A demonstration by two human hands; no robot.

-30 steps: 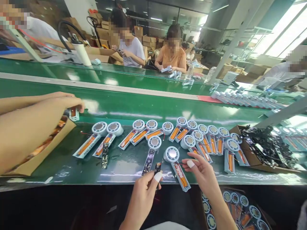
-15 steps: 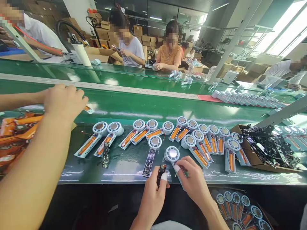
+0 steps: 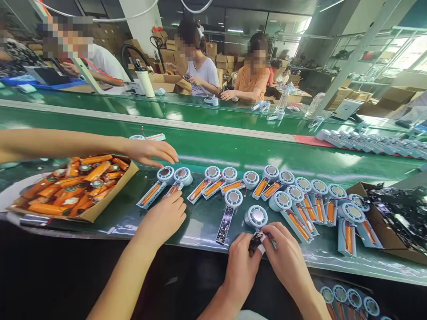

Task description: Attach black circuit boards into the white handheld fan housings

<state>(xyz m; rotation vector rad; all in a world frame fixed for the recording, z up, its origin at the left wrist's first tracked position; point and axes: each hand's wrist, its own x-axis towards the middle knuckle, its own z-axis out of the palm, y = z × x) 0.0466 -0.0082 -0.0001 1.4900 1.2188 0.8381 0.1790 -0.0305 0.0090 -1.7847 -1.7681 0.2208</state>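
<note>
Both hands meet at the bench (image 3: pixel 200 222) edge: left hand (image 3: pixel 240 262) and right hand (image 3: pixel 283 255) pinch a small black circuit board (image 3: pixel 255 242) shut between fingertips, just below a round fan head (image 3: pixel 256 216), co-worker's hand (image 3: pixel 163 218) nearby.

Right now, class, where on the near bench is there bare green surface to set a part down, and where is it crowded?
Bare: between the cardboard tray and loose circuit board, near the co-worker's hand. Crowded: the fan row rightward.

no text, label, brand or number is legible anywhere here.
</note>
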